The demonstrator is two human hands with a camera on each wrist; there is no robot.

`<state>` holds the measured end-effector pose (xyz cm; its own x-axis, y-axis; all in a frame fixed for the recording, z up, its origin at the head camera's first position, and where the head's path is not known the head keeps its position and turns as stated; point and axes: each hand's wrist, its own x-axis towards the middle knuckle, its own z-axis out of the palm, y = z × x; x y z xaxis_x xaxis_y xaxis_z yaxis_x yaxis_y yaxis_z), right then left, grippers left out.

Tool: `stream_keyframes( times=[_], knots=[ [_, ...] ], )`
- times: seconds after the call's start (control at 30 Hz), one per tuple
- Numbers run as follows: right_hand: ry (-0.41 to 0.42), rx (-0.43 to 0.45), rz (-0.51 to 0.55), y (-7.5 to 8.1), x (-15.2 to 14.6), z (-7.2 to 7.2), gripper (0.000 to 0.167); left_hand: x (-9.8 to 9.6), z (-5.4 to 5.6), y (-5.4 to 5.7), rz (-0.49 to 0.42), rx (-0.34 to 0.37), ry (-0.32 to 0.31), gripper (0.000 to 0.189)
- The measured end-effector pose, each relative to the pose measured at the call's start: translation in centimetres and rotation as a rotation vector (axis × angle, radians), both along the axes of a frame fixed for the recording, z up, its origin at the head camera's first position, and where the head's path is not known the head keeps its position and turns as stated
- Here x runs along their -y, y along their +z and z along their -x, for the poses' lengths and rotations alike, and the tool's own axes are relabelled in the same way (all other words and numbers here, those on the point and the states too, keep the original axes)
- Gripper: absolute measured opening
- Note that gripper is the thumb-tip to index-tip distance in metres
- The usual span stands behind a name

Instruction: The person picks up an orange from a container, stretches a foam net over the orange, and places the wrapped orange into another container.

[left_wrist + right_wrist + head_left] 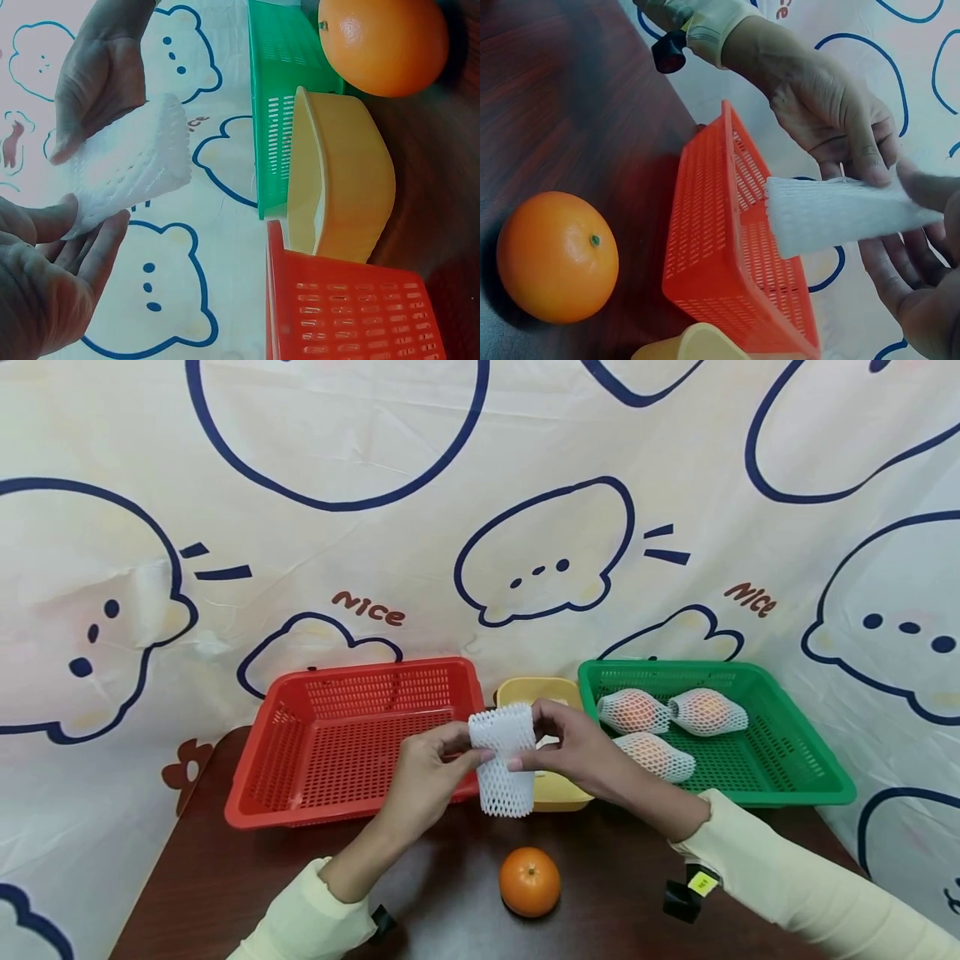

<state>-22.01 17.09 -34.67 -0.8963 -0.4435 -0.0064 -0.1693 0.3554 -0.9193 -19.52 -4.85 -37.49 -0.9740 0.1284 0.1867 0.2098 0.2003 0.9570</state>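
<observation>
A white foam fruit net [507, 768] is held up between both hands, above the table and in front of the yellow basket. My left hand [429, 774] pinches its left edge between thumb and fingers. On the other side my right hand [573, 750] pinches the right edge, thumb towards me. In the right wrist view the net [832, 214] looks flattened, with nothing visible inside. An orange [529, 882] sits bare on the table below the hands, touched by neither.
A red basket [251, 777] stands at the back left. Between it and a green basket [795, 777] is a smaller yellow basket [562, 797], partly hidden, with white material inside. The green one holds several net-wrapped fruits [705, 712]. Behind hangs a printed cloth [405, 560].
</observation>
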Motion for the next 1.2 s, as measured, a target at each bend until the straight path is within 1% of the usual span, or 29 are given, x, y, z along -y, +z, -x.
stream_keyframes(
  times=[0.17, 0.3, 0.33, 0.4, 0.47, 0.53, 0.6, 0.67, 0.73, 0.83, 0.9, 1.1, 1.2],
  knots=[
    [0.071, 0.065, 0.042, -0.2, -0.8, 0.1, 0.036, 0.0, 0.1, 0.1, -0.027, -0.009, -0.005, 0.027],
    [0.076, 0.140, 0.053, -0.6, -1.0, 0.4, 0.050, 0.2, 0.2, 0.1, -0.028, -0.025, -0.015, 0.030],
    [0.072, 0.171, 0.053, -0.8, -1.0, 0.5, 0.051, 0.2, 0.2, 0.1, -0.020, -0.026, -0.023, 0.030],
    [0.044, 0.247, 0.023, -1.1, -1.0, 0.6, 0.048, 0.3, 0.1, 0.1, -0.004, -0.032, -0.044, 0.029],
    [0.038, 0.343, -0.004, -1.5, -1.0, 0.6, 0.045, 0.4, 0.0, 0.1, 0.015, -0.041, -0.064, 0.029],
    [0.069, 0.446, 0.001, -1.8, -0.9, 0.5, 0.043, 0.4, -0.2, 0.2, 0.030, -0.051, -0.087, 0.028],
    [0.107, 0.547, 0.032, -2.1, -0.9, 0.4, 0.043, 0.4, -0.3, 0.2, 0.039, -0.067, -0.112, 0.027],
    [0.157, 0.620, 0.080, -2.3, -0.9, 0.4, 0.044, 0.4, -0.3, 0.1, 0.050, -0.095, -0.137, 0.025],
    [0.177, 0.670, 0.119, -2.4, -1.0, 0.4, 0.045, 0.5, -0.4, 0.0, 0.058, -0.122, -0.157, 0.025],
    [0.191, 0.702, 0.160, -2.8, -1.1, 0.4, 0.045, 0.4, -0.4, -0.2, 0.065, -0.156, -0.177, 0.025],
    [0.199, 0.718, 0.183, -3.2, -1.1, 0.4, 0.045, 0.4, -0.3, -0.2, 0.067, -0.164, -0.188, 0.024],
    [0.203, 0.769, 0.260, -4.2, -0.9, 0.2, 0.036, 0.0, -0.4, -0.5, 0.079, -0.201, -0.248, 0.021],
    [0.212, 0.800, 0.289, -4.4, -0.9, 0.1, 0.040, 0.0, -0.6, -0.5, 0.078, -0.202, -0.266, 0.021]
  ],
)
